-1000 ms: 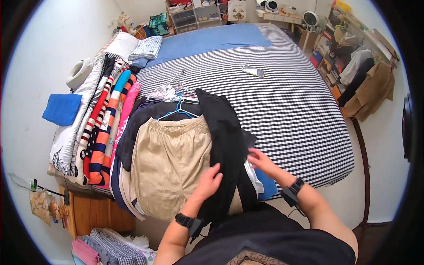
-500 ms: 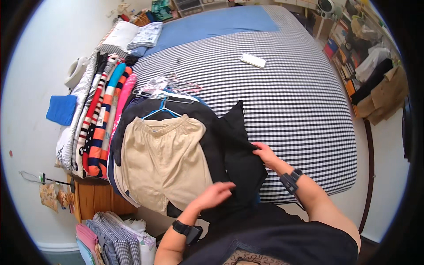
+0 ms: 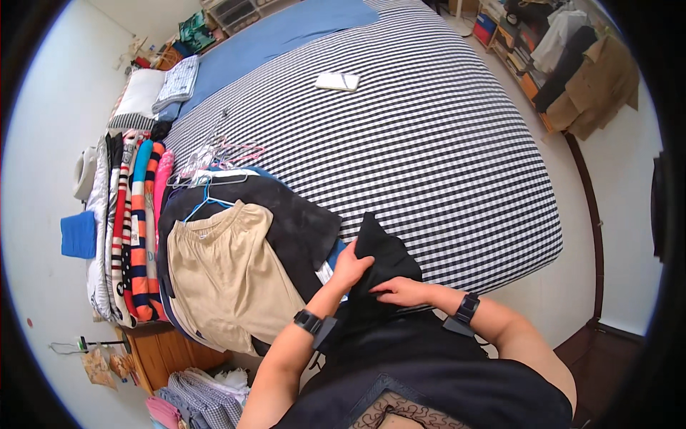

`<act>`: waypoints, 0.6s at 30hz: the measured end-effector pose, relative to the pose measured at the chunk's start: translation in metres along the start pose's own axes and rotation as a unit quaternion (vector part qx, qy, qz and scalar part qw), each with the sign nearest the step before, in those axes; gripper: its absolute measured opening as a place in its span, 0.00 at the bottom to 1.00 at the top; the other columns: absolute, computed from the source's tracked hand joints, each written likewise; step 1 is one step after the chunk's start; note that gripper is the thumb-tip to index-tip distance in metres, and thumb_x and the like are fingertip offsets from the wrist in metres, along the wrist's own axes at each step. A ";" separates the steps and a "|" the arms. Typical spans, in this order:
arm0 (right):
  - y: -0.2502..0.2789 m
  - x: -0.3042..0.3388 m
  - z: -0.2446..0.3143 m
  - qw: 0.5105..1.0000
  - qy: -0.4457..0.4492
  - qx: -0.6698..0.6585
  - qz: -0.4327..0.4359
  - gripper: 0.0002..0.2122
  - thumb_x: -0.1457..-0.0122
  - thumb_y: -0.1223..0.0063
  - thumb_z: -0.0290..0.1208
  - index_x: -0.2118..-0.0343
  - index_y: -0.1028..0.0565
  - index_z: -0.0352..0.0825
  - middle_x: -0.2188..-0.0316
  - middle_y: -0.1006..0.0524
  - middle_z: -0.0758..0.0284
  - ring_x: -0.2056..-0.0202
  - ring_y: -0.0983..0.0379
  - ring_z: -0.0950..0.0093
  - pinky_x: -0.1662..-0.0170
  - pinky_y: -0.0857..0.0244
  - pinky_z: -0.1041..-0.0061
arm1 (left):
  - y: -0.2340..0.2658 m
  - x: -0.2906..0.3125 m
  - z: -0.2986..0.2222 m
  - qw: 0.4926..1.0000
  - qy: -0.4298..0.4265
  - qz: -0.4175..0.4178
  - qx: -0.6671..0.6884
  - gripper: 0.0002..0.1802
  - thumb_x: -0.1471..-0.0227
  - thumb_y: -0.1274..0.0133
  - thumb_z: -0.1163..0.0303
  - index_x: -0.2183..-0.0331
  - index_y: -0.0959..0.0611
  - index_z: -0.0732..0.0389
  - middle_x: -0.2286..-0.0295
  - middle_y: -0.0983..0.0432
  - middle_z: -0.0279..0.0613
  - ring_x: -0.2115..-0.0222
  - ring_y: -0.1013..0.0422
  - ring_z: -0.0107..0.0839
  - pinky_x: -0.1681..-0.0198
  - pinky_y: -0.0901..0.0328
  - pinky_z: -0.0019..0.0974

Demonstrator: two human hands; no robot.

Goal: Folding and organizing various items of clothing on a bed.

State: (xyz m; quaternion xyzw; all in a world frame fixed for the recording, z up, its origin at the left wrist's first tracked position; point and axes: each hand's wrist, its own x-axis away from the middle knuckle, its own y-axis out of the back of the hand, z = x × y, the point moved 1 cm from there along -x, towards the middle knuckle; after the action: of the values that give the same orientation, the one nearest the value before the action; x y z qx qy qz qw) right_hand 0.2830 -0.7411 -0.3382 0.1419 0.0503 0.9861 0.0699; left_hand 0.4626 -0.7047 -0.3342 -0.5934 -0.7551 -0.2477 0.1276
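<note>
A black cloth garment (image 3: 386,252), its exact kind unclear, lies bunched at the near edge of the bed, against my black clothing. My left hand (image 3: 350,264) is closed on its left side, the thumb over the cloth. From the right, my right hand (image 3: 400,291) pinches the lower part of the same garment. Left of my hands lie beige elastic-waist pants (image 3: 227,268) on a blue hanger (image 3: 207,201), spread over a pile of dark clothes (image 3: 286,222).
Several loose hangers (image 3: 214,159) lie above the pile. Folded, colourful textiles (image 3: 136,236) stand along the left wall. A white phone-like slab (image 3: 338,81) rests on the checked bedspread (image 3: 429,143). Below left is a wooden cabinet (image 3: 161,354) beside folded checked fabrics (image 3: 204,400).
The black garment has been drawn off the pile toward me and gathered smaller. My left hand has moved up and right and taken hold of it; my right hand has come down and left. The view has shifted.
</note>
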 end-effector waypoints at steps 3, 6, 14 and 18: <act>0.010 0.015 -0.009 0.999 0.046 -0.009 0.007 0.18 0.44 0.50 0.31 0.51 0.29 0.32 0.55 0.26 0.60 0.55 0.29 0.68 0.51 0.37 0.73 | 0.018 0.022 -0.026 0.975 -0.023 0.007 0.222 0.20 0.55 0.46 0.78 0.57 0.26 0.69 0.63 0.25 0.41 0.63 0.28 0.29 0.58 0.33 0.32; 0.025 0.021 -0.038 0.969 -0.036 -0.210 -0.127 0.18 0.45 0.46 0.34 0.54 0.28 0.29 0.57 0.26 0.61 0.53 0.31 0.72 0.48 0.39 0.74 | 0.056 0.054 -0.055 0.937 -0.076 -0.021 0.340 0.21 0.55 0.50 0.80 0.55 0.28 0.69 0.59 0.27 0.47 0.59 0.28 0.37 0.53 0.33 0.38; 0.059 -0.026 0.069 0.945 0.253 -0.178 -0.111 0.34 0.51 0.40 0.25 0.41 0.45 0.38 0.40 0.46 0.60 0.41 0.46 0.65 0.41 0.48 0.67 | 0.097 0.124 -0.079 0.881 -0.153 0.003 0.448 0.23 0.53 0.52 0.78 0.52 0.30 0.68 0.59 0.27 0.48 0.59 0.28 0.40 0.54 0.32 0.41; 0.056 -0.036 0.094 0.906 0.384 -0.170 -0.050 0.15 0.49 0.43 0.25 0.58 0.30 0.33 0.50 0.32 0.58 0.49 0.34 0.66 0.46 0.42 0.71 | 0.094 0.143 -0.091 0.887 -0.173 -0.070 0.423 0.22 0.51 0.51 0.77 0.52 0.30 0.67 0.59 0.27 0.46 0.60 0.28 0.37 0.55 0.32 0.38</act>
State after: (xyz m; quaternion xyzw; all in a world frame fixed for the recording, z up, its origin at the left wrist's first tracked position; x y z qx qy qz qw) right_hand 0.3367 -0.7943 -0.2519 -0.2645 -0.0883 0.9532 0.1169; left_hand 0.5061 -0.6173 -0.1669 -0.4620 -0.8380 0.1938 0.2163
